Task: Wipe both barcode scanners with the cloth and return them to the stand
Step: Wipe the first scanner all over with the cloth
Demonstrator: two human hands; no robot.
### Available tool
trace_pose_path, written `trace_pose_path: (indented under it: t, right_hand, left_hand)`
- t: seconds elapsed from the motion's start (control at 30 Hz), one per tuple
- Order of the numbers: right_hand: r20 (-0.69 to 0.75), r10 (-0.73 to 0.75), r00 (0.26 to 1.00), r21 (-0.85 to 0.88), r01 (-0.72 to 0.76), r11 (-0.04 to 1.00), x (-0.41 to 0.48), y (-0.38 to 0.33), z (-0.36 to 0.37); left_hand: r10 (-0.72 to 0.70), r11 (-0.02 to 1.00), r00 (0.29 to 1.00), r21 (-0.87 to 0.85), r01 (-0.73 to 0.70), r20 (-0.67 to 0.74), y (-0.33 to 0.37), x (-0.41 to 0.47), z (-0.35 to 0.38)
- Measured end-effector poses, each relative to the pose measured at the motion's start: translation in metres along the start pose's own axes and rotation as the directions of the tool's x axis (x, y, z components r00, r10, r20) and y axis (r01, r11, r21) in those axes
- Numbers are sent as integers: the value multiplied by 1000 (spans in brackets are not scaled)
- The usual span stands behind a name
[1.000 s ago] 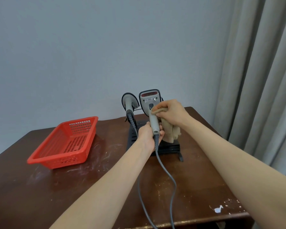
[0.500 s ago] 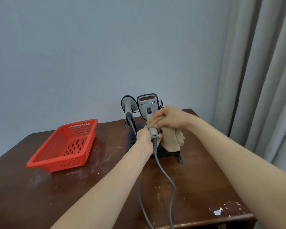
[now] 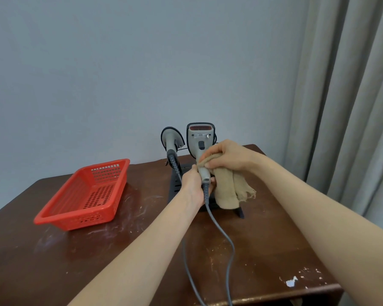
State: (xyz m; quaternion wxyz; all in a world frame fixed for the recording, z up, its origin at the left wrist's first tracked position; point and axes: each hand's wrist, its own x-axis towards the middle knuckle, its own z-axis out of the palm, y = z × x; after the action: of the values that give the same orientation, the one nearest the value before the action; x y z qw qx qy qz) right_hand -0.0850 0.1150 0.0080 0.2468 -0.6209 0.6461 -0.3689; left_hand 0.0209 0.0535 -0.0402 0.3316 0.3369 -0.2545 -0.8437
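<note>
A grey barcode scanner point(image 3: 200, 138) is held upright above the table, its red window facing me. My left hand point(image 3: 194, 186) grips the bottom of its handle, where the grey cable point(image 3: 221, 235) leaves. My right hand point(image 3: 227, 156) presses a beige cloth point(image 3: 229, 188) against the handle just below the trigger; the rest of the cloth hangs down to the right. A second grey scanner point(image 3: 171, 139) sits on the black stand point(image 3: 175, 184) behind and to the left, its head up. Much of the stand is hidden by my hands and the cloth.
A red perforated plastic basket point(image 3: 84, 195) lies on the left of the dark wooden table point(image 3: 53, 261). Two grey cables trail toward the front edge. A grey wall rises behind and a grey curtain point(image 3: 345, 107) hangs at the right.
My right hand with the cloth has slid a little down the scanner handle and the cloth hangs lower and more spread out. The left hand keeps its grip.
</note>
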Motion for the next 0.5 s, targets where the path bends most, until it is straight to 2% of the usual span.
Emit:
trace_pose_path:
  t: [0.07,0.1,0.13,0.2,0.27,0.33,0.37,0.43,0.5]
  right_hand:
    - [-227,-39,973,-26,34,999,5,2,4]
    - [-284,-52,957,-21,48,999,6,4,5]
    - [-270,-56,961,-4,57,998,5,5,5]
    - [-57,-34,998,46,37,998,0,4,1]
    - [187,16,982,13,-18,1000,-6,0,-3]
    - [222,59,973,-45,-50,998,-6,-1,-5]
    - [173,72,982,-47,-65,997,-4,0,-6]
    - [-13,74,997,-83,-75,994,1,7,-9]
    - [-217,71,974,-111,-97,989,5,15,-12]
  left_hand:
    - [-17,1000,999,-22,18,33,-2,-4,3]
    - [-23,999,999,-29,24,45,-2,-5,5]
    - [-22,999,998,-25,23,55,-1,-5,5]
    - [-15,1000,996,6,14,83,1,-5,3]
    - [-31,998,992,51,25,122,2,-3,-1]
    - [-69,995,982,83,55,177,2,-3,-6]
    - [-87,994,975,82,72,202,1,-4,-8]
    - [-110,993,969,69,97,221,2,-7,-9]
    - [-111,993,971,64,99,213,6,-7,-10]
